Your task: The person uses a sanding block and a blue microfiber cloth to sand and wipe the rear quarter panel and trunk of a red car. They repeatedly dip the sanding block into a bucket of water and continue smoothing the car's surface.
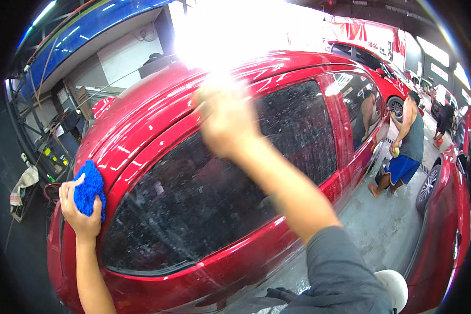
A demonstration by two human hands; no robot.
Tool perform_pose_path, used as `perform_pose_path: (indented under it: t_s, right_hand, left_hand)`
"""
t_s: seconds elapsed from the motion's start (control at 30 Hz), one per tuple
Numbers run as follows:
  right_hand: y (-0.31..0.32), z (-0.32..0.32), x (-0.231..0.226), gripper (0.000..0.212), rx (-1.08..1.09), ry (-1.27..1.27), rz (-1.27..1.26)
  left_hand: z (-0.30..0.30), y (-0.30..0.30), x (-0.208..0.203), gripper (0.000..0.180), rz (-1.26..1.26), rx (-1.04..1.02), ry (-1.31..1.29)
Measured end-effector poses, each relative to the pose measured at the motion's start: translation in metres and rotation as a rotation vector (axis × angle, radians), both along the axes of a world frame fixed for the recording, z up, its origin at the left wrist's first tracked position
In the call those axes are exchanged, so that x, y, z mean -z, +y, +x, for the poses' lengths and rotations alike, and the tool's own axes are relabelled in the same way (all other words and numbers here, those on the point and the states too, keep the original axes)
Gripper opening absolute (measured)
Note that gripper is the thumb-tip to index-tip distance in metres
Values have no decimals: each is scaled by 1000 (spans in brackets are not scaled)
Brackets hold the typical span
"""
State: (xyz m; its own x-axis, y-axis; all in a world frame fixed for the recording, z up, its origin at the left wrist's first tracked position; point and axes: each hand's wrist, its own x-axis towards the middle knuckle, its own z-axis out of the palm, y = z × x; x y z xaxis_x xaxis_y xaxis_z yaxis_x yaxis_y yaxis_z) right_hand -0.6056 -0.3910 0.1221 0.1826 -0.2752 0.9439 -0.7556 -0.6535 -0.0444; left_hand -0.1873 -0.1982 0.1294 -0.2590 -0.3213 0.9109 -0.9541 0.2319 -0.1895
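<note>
A red car (157,123) fills the middle of the view, its dark side window (193,204) speckled with pale spots and streaks. At the far left, my left hand (81,209) is closed around a shaggy blue microfiber cloth (90,188), which rests against the red body beside the window's left end. My right arm reaches across the window. Smeared by motion and partly washed out by glare, my right hand (225,118) is over the roof edge above the glass; its fingers, and anything in them, cannot be made out.
A person (411,131) in a dark sleeveless top and blue shorts crouches at the car's right end, holding a yellowish thing. Another red car (439,225) stands close at the right, one more (369,55) behind. A cloth bag (24,191) hangs at the left.
</note>
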Motion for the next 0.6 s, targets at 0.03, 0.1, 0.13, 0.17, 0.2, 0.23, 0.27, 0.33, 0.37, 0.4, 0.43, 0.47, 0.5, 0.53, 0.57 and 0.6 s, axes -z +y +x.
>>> perform_pose_path:
  t_s: [0.03,0.1,0.13,0.17,0.2,0.23,0.27,0.33,0.37,0.4,0.43,0.47,0.5,0.53,0.57,0.6]
  right_hand:
    - [6,21,13,42,-65,-4,-148]
    - [3,18,21,38,-199,49,-257]
    - [-1,-15,8,35,-228,109,-247]
    - [-24,-48,1,30,-121,71,-203]
    - [-52,-98,0,28,106,112,-249]
    - [-77,-152,-6,38,265,70,17]
    - [-117,-214,-6,47,446,-110,-79]
    - [-161,-302,-22,57,461,-257,26]
    - [-148,-279,-25,58,459,-231,225]
    - [-124,-245,-39,60,458,-195,418]
    - [-102,-208,-35,58,337,-64,395]
    - [-79,-172,-26,56,218,67,351]
    - [-72,-141,-3,51,116,44,67]
    - [-75,-126,14,46,23,24,-214]
    - [-71,-142,5,40,119,144,-308]
    - [-64,-172,-9,41,91,186,3]
  left_hand:
    - [-23,-17,-6,53,-13,32,-13]
    - [-40,-24,-7,54,3,21,-22]
    - [-38,-21,-8,54,-20,15,-36]
    - [-34,-19,-8,54,-44,16,-50]
    - [-34,-19,-9,54,-63,28,-59]
    - [-38,-20,-9,54,-50,25,-39]
    - [-44,-29,-7,54,-83,44,-33]
    - [-50,-49,-1,54,-115,85,-30]
    - [-47,-42,-5,53,-43,90,-12]
    - [-46,-39,-6,54,-32,88,-24]
    - [-44,-34,-6,54,-23,85,-32]
    - [-41,-29,-6,54,-31,83,-37]
    - [-36,-24,-7,56,-19,73,-16]
    - [-39,-25,-8,56,-33,82,-9]
    - [-36,-22,-7,56,-24,81,-8]
    - [-33,-17,-8,56,-13,75,-9]
